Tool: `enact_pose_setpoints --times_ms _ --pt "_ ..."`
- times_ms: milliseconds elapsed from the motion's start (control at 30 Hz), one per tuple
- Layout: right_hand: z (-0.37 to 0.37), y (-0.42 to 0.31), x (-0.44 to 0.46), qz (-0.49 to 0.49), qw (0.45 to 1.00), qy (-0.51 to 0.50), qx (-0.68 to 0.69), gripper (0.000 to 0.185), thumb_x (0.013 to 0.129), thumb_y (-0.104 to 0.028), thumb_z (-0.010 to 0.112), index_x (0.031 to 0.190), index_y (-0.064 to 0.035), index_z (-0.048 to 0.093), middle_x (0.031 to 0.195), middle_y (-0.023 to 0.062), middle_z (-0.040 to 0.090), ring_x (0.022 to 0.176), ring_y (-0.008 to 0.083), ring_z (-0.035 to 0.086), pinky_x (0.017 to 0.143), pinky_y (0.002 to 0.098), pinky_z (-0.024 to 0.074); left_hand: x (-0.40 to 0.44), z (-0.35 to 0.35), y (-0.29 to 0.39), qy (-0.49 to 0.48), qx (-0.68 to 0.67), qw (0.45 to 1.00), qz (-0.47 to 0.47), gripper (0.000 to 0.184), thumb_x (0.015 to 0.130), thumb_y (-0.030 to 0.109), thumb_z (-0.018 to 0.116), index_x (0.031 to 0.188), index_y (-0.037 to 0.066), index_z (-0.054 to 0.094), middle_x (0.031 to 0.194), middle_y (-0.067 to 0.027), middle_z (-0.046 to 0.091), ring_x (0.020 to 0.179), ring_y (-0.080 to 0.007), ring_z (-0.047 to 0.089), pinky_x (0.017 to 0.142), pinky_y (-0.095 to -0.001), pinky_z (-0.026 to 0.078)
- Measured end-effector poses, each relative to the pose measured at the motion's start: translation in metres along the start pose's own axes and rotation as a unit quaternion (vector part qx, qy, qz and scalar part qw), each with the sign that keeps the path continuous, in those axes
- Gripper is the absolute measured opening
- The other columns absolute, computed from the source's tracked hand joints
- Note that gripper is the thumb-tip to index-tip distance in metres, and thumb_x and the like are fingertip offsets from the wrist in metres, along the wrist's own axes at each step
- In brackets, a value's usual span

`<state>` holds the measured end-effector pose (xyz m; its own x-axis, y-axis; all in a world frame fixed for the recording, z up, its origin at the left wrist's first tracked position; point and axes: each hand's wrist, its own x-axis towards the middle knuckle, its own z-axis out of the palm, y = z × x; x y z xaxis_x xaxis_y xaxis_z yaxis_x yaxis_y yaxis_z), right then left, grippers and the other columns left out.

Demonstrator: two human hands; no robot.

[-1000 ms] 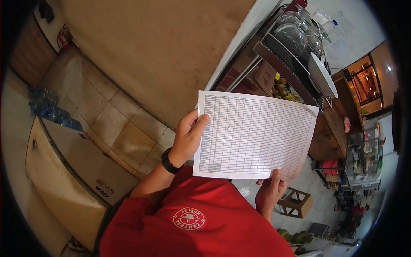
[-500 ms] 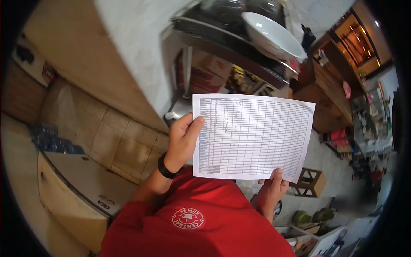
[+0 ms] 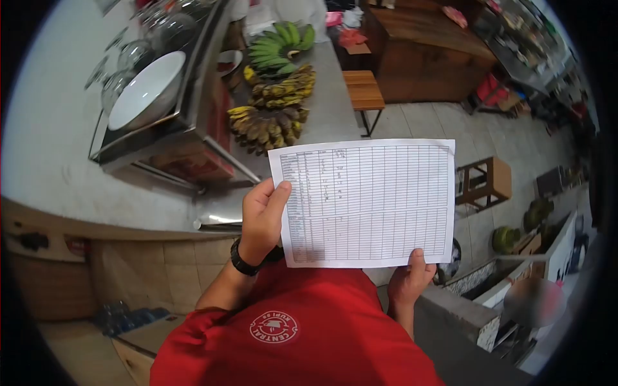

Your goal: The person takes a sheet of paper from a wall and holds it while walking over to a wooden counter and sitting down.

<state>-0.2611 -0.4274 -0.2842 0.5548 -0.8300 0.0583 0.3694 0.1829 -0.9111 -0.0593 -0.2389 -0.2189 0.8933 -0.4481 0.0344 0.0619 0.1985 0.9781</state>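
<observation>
A white sheet of paper point(image 3: 386, 193) with a printed table is held out in front of my red shirt. Handwritten marks fill some cells in its left columns; the words are too small to read. My left hand point(image 3: 262, 215), a black watch on the wrist, pinches the sheet's left edge with the thumb on top. At the lower right edge, my right hand point(image 3: 412, 276) grips the paper, thumb on the front and fingers mostly hidden behind. Past the sheet's upper left corner, bunches of yellow-brown bananas point(image 3: 270, 125) and green bananas point(image 3: 280, 48) lie on a metal counter point(image 3: 331, 96).
At the left, a metal rack point(image 3: 193, 109) carries a white bowl point(image 3: 148, 90) and upturned glasses point(image 3: 135, 55). A small wooden-topped table point(image 3: 364, 90) and a wooden stool point(image 3: 496, 180) stand on the tiled floor. Dark grey surfaces point(image 3: 450, 321) lie at the lower right.
My view has swung to the right, so the rack now sits at the left and the bananas show fully. Both hands still hold the paper, which has shifted slightly left in view.
</observation>
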Motion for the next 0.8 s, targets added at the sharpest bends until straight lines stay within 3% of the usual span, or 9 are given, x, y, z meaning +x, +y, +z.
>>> enact_pose_setpoints --times_ms 133,233,433,800 --pt "-0.035 0.018 -0.005 -0.033 0.996 0.000 0.081 0.050 0.095 -0.019 0.054 0.137 0.0068 0.046 0.134 0.0170 0.055 0.123 0.0254 0.054 0.105 0.0407 0.0404 0.023 0.025 -0.020 -0.045 0.000 0.998 -0.035 0.028 0.105 0.016 0.051 0.113 -0.007 0.064 0.101 -0.0065 0.071 0.087 -0.0076 0.063 0.077 -0.0234 0.050" --pt "-0.044 0.029 -0.022 -0.012 0.993 0.043 0.113 0.057 0.095 -0.022 0.055 0.141 0.0064 0.041 0.137 0.0176 0.052 0.125 0.0261 0.053 0.106 0.0408 0.0411 0.023 0.040 -0.028 -0.080 0.001 0.995 -0.057 0.028 0.105 0.017 0.051 0.112 -0.007 0.065 0.100 -0.0065 0.071 0.086 -0.0079 0.064 0.077 -0.0233 0.051" --pt "-0.044 0.026 -0.038 0.006 0.990 0.127 0.060 0.053 0.098 -0.018 0.054 0.143 0.0064 0.040 0.139 0.0181 0.051 0.126 0.0264 0.052 0.108 0.0397 0.0403 0.034 0.058 -0.043 -0.157 0.003 0.984 -0.080 0.029 0.105 0.015 0.050 0.114 -0.008 0.064 0.103 -0.0085 0.071 0.089 -0.0096 0.065 0.078 -0.0240 0.051" --pt "-0.044 0.024 -0.043 -0.078 0.972 0.222 0.025 0.051 0.099 -0.016 0.053 0.143 0.0075 0.039 0.139 0.0199 0.051 0.125 0.0280 0.053 0.106 0.0401 0.0417 0.061 0.085 -0.048 -0.267 -0.001 0.961 -0.073 0.029 0.105 0.012 0.049 0.119 -0.009 0.062 0.109 -0.0103 0.070 0.094 -0.0115 0.065 0.083 -0.0256 0.051"
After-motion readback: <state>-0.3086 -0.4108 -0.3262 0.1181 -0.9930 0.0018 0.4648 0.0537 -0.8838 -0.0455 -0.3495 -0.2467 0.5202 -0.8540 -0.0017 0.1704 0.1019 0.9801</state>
